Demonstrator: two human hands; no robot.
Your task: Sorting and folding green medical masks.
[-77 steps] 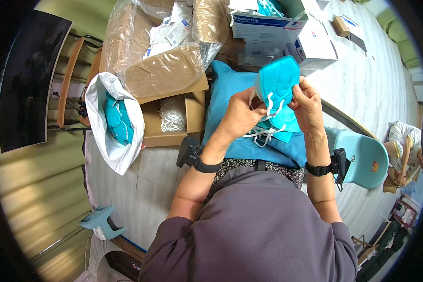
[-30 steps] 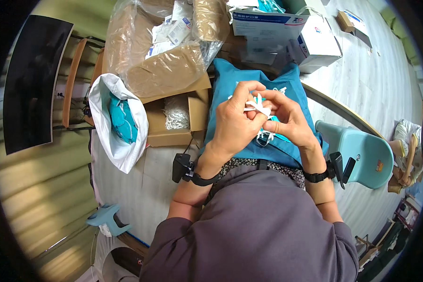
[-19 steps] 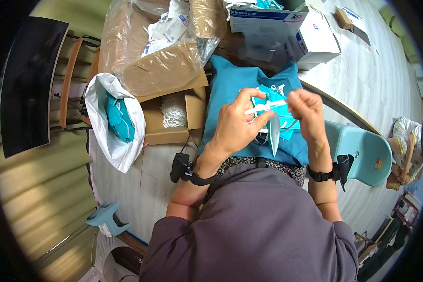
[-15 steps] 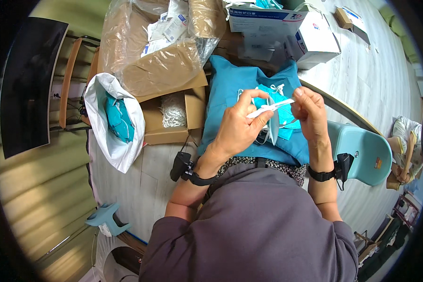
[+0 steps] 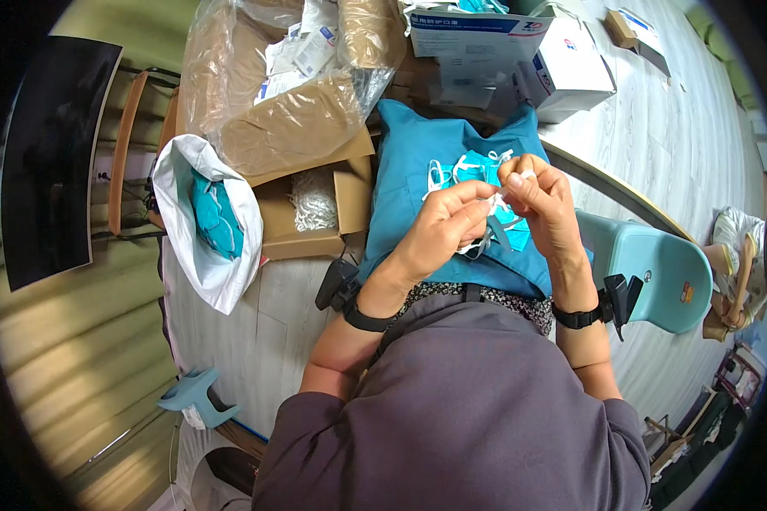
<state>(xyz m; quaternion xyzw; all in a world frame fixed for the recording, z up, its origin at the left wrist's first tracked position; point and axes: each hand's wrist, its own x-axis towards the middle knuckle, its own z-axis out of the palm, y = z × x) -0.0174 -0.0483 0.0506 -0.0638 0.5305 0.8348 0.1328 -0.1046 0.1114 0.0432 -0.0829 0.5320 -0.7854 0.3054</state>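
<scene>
Close together above my lap, my left hand and my right hand are both closed in pinches on a thin white strap. The strap runs between my fingertips, and part of it is hidden by them. Just beneath hangs or lies a face mask with grey-looking edges, mostly covered by my hands. Several teal face masks with white straps rest on a blue-teal cushion or cloth spread across my lap.
Left of my lap, a carton contains bundled white straps; beside it, a white bag contains teal masks. A plastic-lined carton with small packets stands ahead. White boxes are at front right, a pale-blue stool at right.
My hands have drawn closer together and the strap stretched between them now shows less. My right hand has turned and curled more; the held mask has dropped lower behind the fingers.
</scene>
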